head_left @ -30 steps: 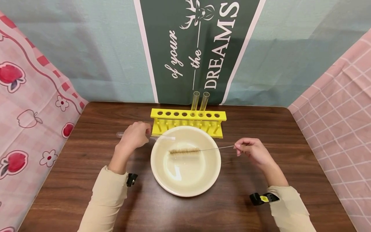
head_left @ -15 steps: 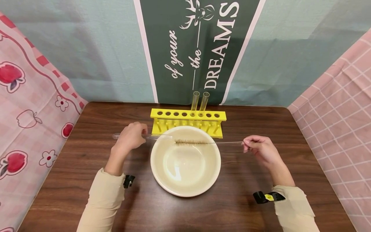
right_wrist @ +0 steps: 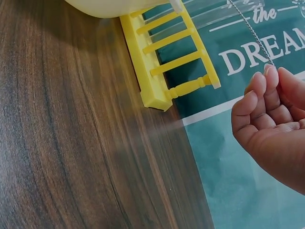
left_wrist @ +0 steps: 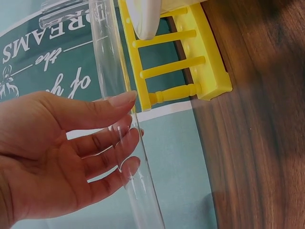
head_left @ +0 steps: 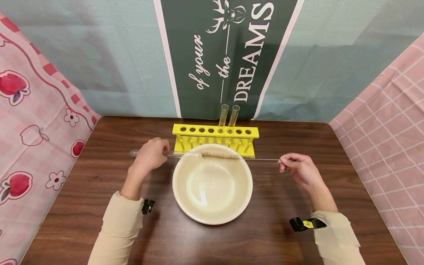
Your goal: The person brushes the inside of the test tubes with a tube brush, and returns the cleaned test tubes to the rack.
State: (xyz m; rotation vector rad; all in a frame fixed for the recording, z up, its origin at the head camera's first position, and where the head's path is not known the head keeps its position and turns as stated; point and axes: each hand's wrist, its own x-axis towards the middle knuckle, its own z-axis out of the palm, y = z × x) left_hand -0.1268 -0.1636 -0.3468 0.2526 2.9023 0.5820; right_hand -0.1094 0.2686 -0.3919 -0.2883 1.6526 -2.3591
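Observation:
My left hand holds a clear glass test tube sideways, thumb on one side and fingertips on the other. The tube's open end lies over the left part of a cream basin. In my right hand, thumb and fingers pinch the twisted wire handle of a test tube brush. Its tan bristles hang over the far part of the basin, in line with the tube. The bristle tip is at the tube's mouth; whether it has entered I cannot tell.
Behind the basin stands a yellow test tube rack. Two glass test tubes stand upright in it, right of its middle. The brown wooden table ends at a hanging cloth at the back.
The brush has risen from low in the basin toward its far side and lined up with the test tube. My right hand moved right and slightly away; my left hand shifted a little left.

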